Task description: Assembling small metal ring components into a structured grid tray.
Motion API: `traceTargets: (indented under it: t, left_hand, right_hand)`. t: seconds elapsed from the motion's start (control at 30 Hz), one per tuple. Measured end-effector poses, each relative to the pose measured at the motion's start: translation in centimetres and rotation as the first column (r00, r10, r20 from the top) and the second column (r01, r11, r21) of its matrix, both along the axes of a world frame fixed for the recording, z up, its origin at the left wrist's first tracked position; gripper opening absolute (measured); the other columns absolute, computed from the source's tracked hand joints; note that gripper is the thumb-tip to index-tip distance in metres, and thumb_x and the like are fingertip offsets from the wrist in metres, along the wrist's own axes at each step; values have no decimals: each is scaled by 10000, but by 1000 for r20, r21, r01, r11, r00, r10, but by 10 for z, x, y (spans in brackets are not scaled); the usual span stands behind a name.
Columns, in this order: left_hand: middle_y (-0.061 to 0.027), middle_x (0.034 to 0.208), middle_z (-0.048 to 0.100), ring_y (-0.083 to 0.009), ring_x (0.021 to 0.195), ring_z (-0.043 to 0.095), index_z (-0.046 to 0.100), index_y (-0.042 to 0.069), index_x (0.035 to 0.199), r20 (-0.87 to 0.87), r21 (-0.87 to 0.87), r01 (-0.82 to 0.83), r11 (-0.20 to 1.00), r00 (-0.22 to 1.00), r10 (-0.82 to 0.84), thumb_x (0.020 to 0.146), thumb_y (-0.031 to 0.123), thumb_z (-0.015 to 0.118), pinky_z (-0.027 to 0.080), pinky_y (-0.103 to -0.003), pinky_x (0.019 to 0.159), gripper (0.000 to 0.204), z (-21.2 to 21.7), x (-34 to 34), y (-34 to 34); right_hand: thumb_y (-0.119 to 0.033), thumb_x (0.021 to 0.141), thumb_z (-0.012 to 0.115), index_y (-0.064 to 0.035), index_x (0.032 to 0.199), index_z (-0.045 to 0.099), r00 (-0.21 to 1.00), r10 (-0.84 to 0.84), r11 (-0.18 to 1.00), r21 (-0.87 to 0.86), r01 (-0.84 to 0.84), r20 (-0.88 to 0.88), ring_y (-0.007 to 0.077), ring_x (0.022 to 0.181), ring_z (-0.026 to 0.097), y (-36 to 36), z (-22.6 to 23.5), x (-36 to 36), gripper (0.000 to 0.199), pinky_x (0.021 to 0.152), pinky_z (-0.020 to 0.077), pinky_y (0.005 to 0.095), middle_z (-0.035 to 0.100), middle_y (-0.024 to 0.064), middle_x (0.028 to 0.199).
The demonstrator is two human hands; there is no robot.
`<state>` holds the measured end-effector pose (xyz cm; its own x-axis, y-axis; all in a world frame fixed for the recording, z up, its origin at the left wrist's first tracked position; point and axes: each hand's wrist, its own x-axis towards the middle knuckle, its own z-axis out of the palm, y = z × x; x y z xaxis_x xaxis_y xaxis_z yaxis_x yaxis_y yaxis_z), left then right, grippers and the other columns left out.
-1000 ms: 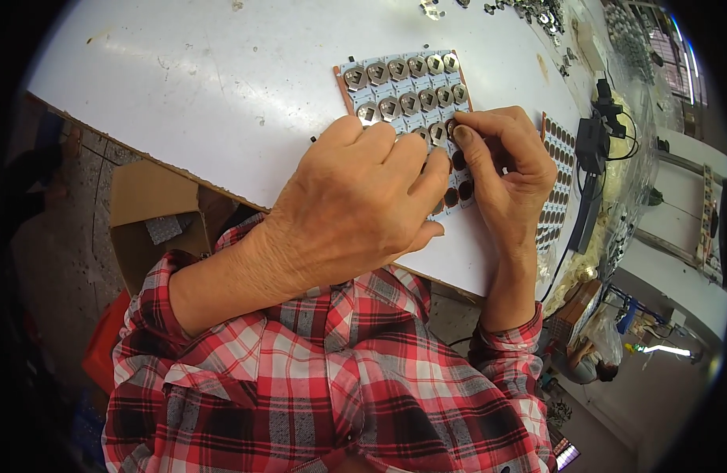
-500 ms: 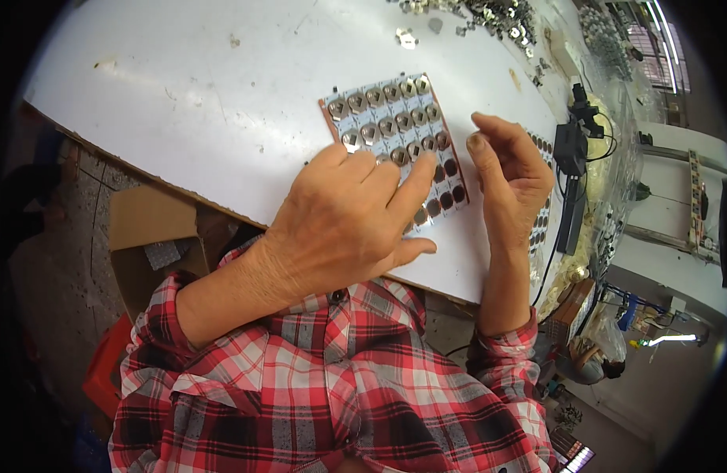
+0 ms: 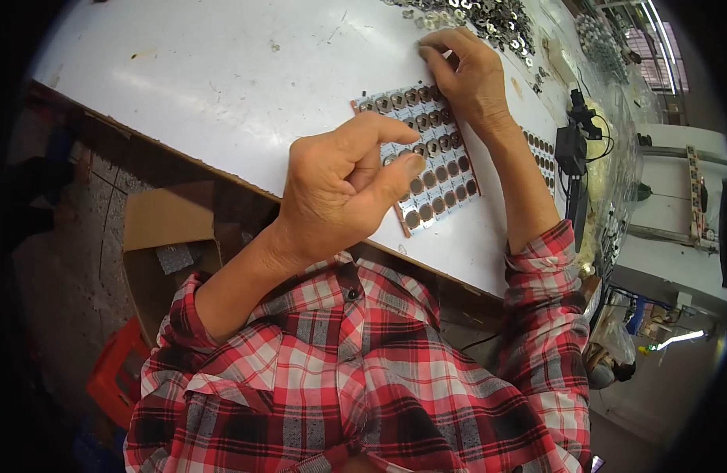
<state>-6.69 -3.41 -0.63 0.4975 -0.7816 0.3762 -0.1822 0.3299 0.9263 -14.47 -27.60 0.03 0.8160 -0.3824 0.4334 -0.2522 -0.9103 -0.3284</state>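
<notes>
A panel of small light-blue circuit boards (image 3: pixel 437 195) lies on the white table, set with rows of round metal parts. Silvery metal pieces sit on the farther rows, while the two nearest rows show plain dark discs. Over the panel's left side hovers my left hand (image 3: pixel 332 185), thumb and forefinger apart with nothing visible between them, other fingers curled. Beyond the panel's far right corner, my right hand (image 3: pixel 472 75) has thumb and forefinger brought close together. Whether a small piece is between them I cannot make out.
Loose metal pieces (image 3: pixel 501 24) are heaped at the table's far side. A second panel (image 3: pixel 541 158) lies right of my right forearm, near black power adapters (image 3: pixel 570 150) and cables. Below the left table edge stand an open cardboard box (image 3: pixel 166 221) and a red stool (image 3: pixel 115 366).
My right hand has reached away from beside the panel toward the metal heap, its fingertips drawing together. My left hand has lifted off the panel and turned, thumb and forefinger now apart.
</notes>
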Motion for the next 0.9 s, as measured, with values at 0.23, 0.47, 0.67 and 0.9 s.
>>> traceTargets:
  t: [0.23,0.47,0.67,0.9]
  left_hand:
    - [89,546,347,-5,513,299,715,4,1002,-153,-104,-32,994,988,16,865,7,739,262,-214,474,139,-5,5,1]
    - [91,534,358,4,501,319,715,0,992,-78,-59,-21,998,997,16,837,-41,730,275,-208,477,161,-2,4,4]
    - [9,537,438,-75,458,418,706,4,962,307,-54,-160,986,937,169,766,-29,770,329,-251,467,209,0,1,11]
    - [-39,653,561,-206,525,528,692,19,914,676,-207,-88,974,707,207,688,97,810,384,-335,493,266,-12,-8,12]
  right_hand:
    - [-85,924,691,-3,986,722,985,-170,934,313,169,-24,61,691,572,30,41,-36,107,600,446,225,650,3,782]
    - [-39,974,642,64,1153,697,927,-369,624,758,190,71,111,706,625,71,38,-91,213,578,539,237,689,91,923]
    - [-22,943,686,73,1195,653,926,-353,419,908,28,134,147,748,704,95,38,-103,272,619,622,263,722,165,976]
    - [-28,946,681,78,1236,637,914,-366,307,950,-57,173,167,727,726,98,28,-111,312,599,632,256,735,181,996]
